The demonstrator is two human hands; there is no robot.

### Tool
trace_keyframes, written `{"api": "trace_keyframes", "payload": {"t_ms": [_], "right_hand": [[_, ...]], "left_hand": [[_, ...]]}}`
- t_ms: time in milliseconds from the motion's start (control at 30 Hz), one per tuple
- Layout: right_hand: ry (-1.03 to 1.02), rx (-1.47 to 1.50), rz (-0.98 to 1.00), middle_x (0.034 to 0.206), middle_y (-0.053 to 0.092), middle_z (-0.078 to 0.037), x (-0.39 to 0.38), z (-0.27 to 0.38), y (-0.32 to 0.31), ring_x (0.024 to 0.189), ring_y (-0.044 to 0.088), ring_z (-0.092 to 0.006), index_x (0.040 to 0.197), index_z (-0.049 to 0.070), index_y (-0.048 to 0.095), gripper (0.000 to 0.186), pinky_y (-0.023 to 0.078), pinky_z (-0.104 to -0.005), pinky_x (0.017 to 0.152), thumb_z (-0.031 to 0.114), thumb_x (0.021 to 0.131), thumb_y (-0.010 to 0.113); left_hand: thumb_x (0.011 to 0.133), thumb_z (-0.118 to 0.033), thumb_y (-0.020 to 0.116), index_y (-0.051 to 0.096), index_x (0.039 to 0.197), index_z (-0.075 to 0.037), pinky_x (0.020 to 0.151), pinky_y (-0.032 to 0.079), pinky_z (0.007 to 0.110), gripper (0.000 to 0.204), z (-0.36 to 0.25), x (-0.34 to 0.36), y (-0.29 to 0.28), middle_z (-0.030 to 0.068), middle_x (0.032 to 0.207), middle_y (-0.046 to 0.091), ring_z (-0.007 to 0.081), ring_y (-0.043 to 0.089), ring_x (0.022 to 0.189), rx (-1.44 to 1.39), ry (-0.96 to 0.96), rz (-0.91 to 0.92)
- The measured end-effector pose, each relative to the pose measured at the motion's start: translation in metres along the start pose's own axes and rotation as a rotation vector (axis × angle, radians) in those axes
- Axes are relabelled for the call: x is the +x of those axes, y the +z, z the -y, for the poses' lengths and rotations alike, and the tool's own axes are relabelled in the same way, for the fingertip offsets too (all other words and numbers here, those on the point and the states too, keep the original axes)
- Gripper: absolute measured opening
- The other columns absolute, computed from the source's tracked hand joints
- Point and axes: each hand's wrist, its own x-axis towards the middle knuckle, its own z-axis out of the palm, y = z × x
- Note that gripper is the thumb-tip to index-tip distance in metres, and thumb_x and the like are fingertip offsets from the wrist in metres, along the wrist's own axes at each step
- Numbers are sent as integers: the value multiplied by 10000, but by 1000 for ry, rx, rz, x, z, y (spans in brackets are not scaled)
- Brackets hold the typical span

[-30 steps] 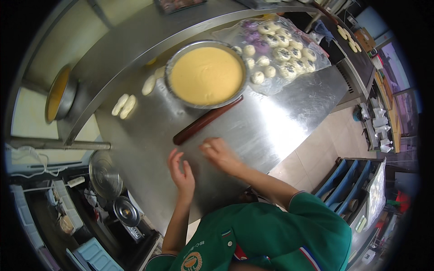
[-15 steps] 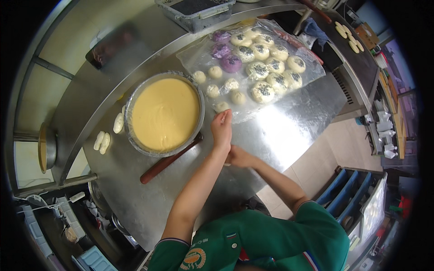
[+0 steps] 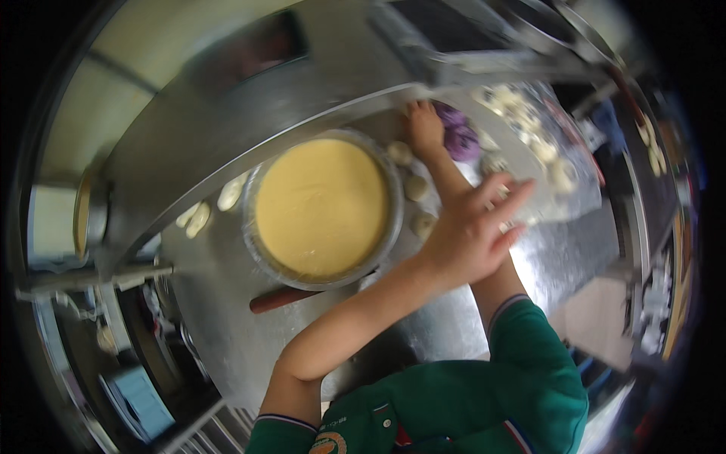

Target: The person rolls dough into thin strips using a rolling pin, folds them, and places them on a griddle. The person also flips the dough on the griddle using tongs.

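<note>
My left hand [image 3: 476,227] is raised over the plastic film [image 3: 575,204], right of the bowl of yellow batter [image 3: 321,204], with fingers spread. Beyond it, my right arm reaches up to the back edge of the worktop, where my right hand [image 3: 426,125] is beside purple dough buns [image 3: 461,140]; its bent fingertips are blurred. Small pale dough balls [image 3: 416,189] lie between the bowl and my arms, and white buns [image 3: 560,170] sit on the right. A dark-red rolling pin [image 3: 272,301] lies partly under the bowl's rim.
A steel shelf [image 3: 212,129] runs along the back, with a metal bowl [image 3: 89,219] at its left end. Elongated dough pieces [image 3: 231,193] lie left of the batter. Racks and a blue container [image 3: 140,401] stand at lower left; more dough pieces [image 3: 654,151] are at far right.
The view has shifted and blurred. My right hand has moved up to the back, by the purple buns. My left hand has crossed to the right and spread its fingers.
</note>
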Motion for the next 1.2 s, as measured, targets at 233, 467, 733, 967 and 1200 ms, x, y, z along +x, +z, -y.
{"api": "trace_keyframes", "payload": {"t_ms": [233, 467, 733, 967, 1200], "right_hand": [[-100, 241, -195, 1248, 579, -246, -88, 10, -67, 1134, 554, -422, 1290, 0, 571, 420, 439, -451, 985, 247, 952, 604], [-106, 434, 419, 1059, 620, -169, -348, 95, -119, 964, 613, -326, 1131, 11, 598, 221, 486, -409, 866, 23, 911, 596], [898, 1575, 587, 1239, 605, -203, -308, 215, -133, 1070, 643, -292, 1290, 21, 483, 405, 509, -375, 928, 334, 1034, 480], [1159, 1575, 291, 1158, 622, -152, -274, 211, -116, 979, 664, -253, 1215, -15, 485, 248, 574, -331, 851, 161, 1041, 467], [1018, 1320, 160, 990, 608, -45, -280, 207, -117, 815, 614, -150, 1253, 82, 455, 239, 538, -260, 677, 116, 1022, 508]], "left_hand": [[911, -174, 617, 592, 1294, -18, 1049, 414, 451, 414, 74, -136, -156, 196, 1331, 553, 366, 526, 1243, 497, -64, -421], [905, -140, 613, 626, 1178, -18, 922, 501, 431, 300, 181, -246, -310, 192, 1203, 628, 381, 615, 1073, 805, -535, -503], [908, -270, 521, 515, 1365, -73, 1034, 367, 474, 498, 243, -214, -257, 169, 1397, 446, 364, 423, 1276, 645, -395, -310], [854, -35, 572, 602, 1139, -54, 867, 481, 465, 287, 271, -204, -287, 220, 1149, 555, 390, 566, 1011, 477, -425, -709], [782, 42, 593, 604, 1175, -29, 932, 472, 434, 400, 136, -353, -373, 151, 1255, 574, 360, 570, 1105, 754, -243, -683]]}}
